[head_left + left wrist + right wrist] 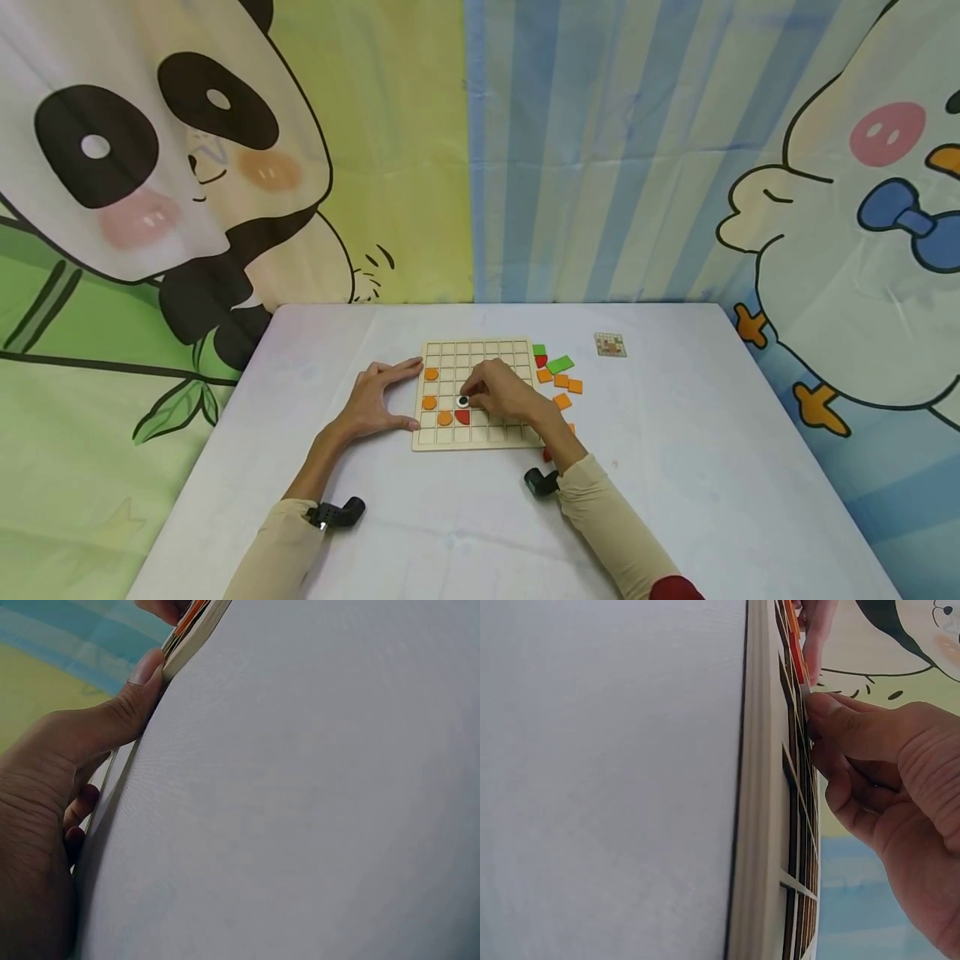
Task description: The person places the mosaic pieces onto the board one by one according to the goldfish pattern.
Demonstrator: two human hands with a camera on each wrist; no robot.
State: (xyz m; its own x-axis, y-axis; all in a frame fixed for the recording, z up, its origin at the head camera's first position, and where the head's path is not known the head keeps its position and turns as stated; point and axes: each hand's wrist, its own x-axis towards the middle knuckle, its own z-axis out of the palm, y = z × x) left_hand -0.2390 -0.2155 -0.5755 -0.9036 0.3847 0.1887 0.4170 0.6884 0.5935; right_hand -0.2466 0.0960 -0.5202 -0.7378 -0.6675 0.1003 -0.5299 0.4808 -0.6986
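A pale wooden grid board lies on the white table. My left hand rests at its left edge, thumb and forefinger spread apart and touching the rim; in the left wrist view the thumb lies against the board's side. My right hand is over the middle of the board. Between thumb and fingertips it pinches a white round piece with a black dot, low over the squares. Just below that piece is a red rounded piece. Several orange discs sit in squares on the left side.
Right of the board lie loose orange squares, green pieces and red pieces, some partly behind the right forearm. Farther back on the right is a small printed card. Curtains with cartoon animals hang behind the table.
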